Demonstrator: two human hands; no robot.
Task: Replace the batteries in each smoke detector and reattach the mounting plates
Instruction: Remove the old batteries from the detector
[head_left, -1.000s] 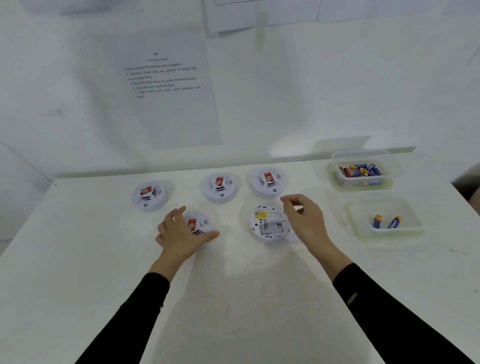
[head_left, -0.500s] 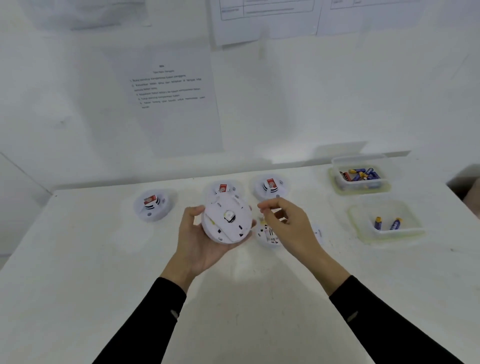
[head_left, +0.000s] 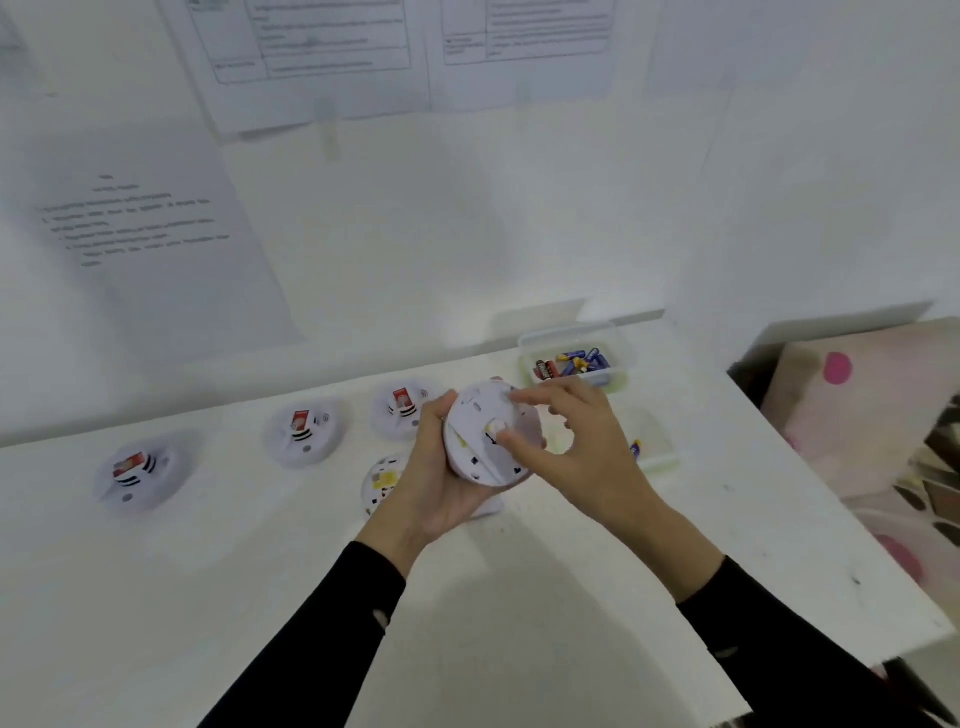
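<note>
My left hand (head_left: 436, 483) is gripping the round white plastic smoke detector (head_left: 483, 460) above the white worktop (head_left: 519, 623). My right hand (head_left: 587, 457) fingers (head_left: 535, 397) are pinching its mounting plate (head_left: 475, 410). I am fearing a crooked twist could drop it onto the opened white detector (head_left: 384, 480) behind.

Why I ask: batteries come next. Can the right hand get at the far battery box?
Probably yes: the box lies just beyond the right hand, nothing between, though that hand must first leave the detector the left hand grips.
</note>
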